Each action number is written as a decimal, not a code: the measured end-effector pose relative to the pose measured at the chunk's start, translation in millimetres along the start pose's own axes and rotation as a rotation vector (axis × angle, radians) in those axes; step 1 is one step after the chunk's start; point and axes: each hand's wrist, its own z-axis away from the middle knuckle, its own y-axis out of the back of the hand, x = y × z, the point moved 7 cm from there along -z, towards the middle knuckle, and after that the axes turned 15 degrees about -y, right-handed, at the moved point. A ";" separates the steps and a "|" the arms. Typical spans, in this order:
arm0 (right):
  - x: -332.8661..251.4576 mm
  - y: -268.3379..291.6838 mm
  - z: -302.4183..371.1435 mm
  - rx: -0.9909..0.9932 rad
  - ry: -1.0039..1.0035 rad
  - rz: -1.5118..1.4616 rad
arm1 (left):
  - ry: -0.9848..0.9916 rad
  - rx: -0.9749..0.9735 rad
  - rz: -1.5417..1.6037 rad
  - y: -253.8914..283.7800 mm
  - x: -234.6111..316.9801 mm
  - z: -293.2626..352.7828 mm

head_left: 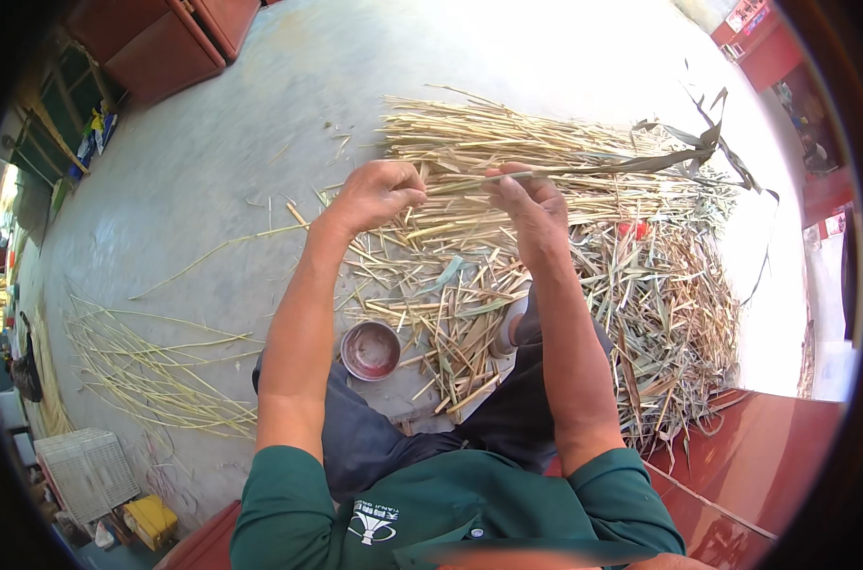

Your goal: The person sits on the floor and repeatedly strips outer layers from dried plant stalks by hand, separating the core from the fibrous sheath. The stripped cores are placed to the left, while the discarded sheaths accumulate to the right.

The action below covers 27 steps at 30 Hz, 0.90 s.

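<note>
My right hand is closed in a pinch on a reed-like stalk. Long, dark, withered leaves hang from the stalk's far right end. To its left, my left hand is closed, thumb against curled fingers. Whatever lies between those fingers is too small to make out. Both hands are above a thick layer of straw-coloured stalks, laid mostly side by side, and apart from each other.
A heap of leaf scraps lies right of my legs, a red object showing in it. A small round bowl stands between my knees. Thin greenish stems spread over the floor at left, near a white crate and a yellow box.
</note>
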 end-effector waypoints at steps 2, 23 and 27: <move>-9.6 5.7 0.7 0.010 0.034 0.076 | 0.130 -0.068 0.070 8.4 -17.3 7.5; 0.8 -6.9 2.4 0.065 0.006 0.072 | -0.059 0.459 0.262 -20.3 16.0 3.0; 7.4 -10.5 0.2 0.035 -0.100 0.031 | 0.051 0.427 0.473 -21.2 7.3 2.8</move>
